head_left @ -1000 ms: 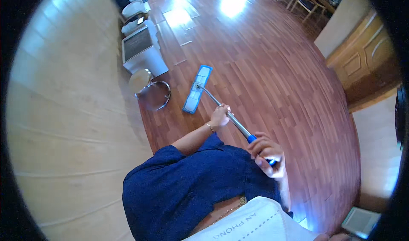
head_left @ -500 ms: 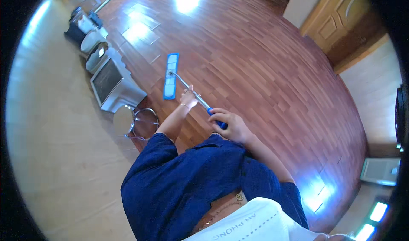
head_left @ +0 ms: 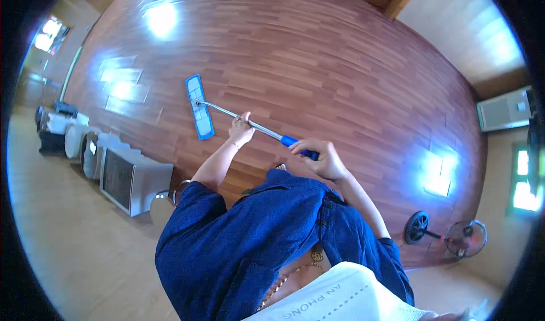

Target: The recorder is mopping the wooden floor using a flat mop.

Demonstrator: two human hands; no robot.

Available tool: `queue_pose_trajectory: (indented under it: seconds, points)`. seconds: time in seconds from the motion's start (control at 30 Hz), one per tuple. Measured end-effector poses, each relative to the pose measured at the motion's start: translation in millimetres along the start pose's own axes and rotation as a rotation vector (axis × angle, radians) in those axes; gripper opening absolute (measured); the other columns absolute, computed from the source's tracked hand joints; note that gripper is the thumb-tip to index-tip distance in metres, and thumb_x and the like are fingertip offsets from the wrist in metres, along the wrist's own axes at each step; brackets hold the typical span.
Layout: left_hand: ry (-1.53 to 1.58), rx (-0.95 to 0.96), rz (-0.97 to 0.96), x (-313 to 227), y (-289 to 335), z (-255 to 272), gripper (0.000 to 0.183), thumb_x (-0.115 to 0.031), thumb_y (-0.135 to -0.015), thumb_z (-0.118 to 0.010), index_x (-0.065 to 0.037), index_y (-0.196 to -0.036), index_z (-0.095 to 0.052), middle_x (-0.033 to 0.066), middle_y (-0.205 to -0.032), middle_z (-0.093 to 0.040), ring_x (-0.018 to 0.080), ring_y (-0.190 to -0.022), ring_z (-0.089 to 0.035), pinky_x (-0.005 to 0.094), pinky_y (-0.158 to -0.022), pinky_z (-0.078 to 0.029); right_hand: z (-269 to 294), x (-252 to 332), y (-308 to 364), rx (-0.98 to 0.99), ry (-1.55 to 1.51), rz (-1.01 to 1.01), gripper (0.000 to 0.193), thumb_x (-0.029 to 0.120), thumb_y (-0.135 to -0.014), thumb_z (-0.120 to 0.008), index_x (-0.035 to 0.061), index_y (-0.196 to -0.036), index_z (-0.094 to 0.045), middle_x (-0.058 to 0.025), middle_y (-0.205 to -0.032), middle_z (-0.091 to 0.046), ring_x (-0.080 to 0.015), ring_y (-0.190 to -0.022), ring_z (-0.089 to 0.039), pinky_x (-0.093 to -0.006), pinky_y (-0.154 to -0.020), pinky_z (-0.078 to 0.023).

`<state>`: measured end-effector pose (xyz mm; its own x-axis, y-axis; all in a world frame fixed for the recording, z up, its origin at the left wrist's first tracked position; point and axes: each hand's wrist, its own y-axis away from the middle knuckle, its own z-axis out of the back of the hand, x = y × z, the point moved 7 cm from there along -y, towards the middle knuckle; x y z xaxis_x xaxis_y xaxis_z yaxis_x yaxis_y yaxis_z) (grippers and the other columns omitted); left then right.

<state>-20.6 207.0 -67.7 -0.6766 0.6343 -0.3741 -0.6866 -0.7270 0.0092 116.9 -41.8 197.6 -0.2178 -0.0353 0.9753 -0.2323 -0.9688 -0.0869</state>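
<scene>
A flat mop is in both my hands, its metal pole slanting from far left to near right. The blue-edged rectangular head lies flat on the wood-plank floor. My left hand is closed round the metal part of the pole, a thin bracelet at its wrist. My right hand is closed on the blue grip at the upper end, covering part of it. Both hands are in front of my dark blue clothing, the left one nearer the mop head.
Left, by a pale wall, stands a grey box-shaped set with a dark screen, other items beyond it. A round stool seat is partly hidden by my left sleeve. A standing fan is at right, below a pale box-shaped unit.
The view has turned to the right, bringing the fan into sight. The mop head now sits further left in view, at another angle. Both hands keep their hold on the mop.
</scene>
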Motion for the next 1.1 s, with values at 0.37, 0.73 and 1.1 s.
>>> queue_pose_trajectory:
  seconds: [0.37,0.73,1.1]
  points:
    - [0.099,0.365,-1.08,-286,37,14,0.022,-0.03,-0.079,-0.068,-0.012,-0.088,-0.056,0.0091,-0.073,-0.063,0.0309,-0.073,-0.065,0.0454,-0.066,-0.052,100,114,182,-0.691,0.331,-0.13,0.013,0.008,-0.069,-0.067,0.0014,-0.08,-0.068,-0.0104,-0.078,-0.07,-0.0162,-0.067,-0.065,-0.0271,-0.063,-0.049]
    - [0.195,0.917,-1.74,-481,220,-11,0.027,-0.042,-0.077,-0.068,-0.017,-0.086,-0.062,0.0055,-0.08,-0.065,0.0287,-0.082,-0.065,0.0463,-0.07,-0.047,48,244,376,-1.148,1.008,-0.136,0.053,0.064,-0.074,-0.066,0.0107,-0.066,-0.067,-0.0017,-0.059,-0.063,-0.019,-0.052,-0.057,-0.0314,-0.052,-0.043]
    - [0.217,0.942,-2.053,-559,347,-35,0.009,-0.021,-0.073,-0.062,-0.023,-0.081,-0.062,-0.001,-0.072,-0.064,0.0238,-0.075,-0.064,0.045,-0.077,-0.033,5,249,485,-0.425,0.726,-0.257,0.032,0.023,-0.076,-0.069,0.0025,-0.099,-0.063,-0.0142,-0.098,-0.067,-0.0277,-0.077,-0.061,-0.0404,-0.066,-0.047]
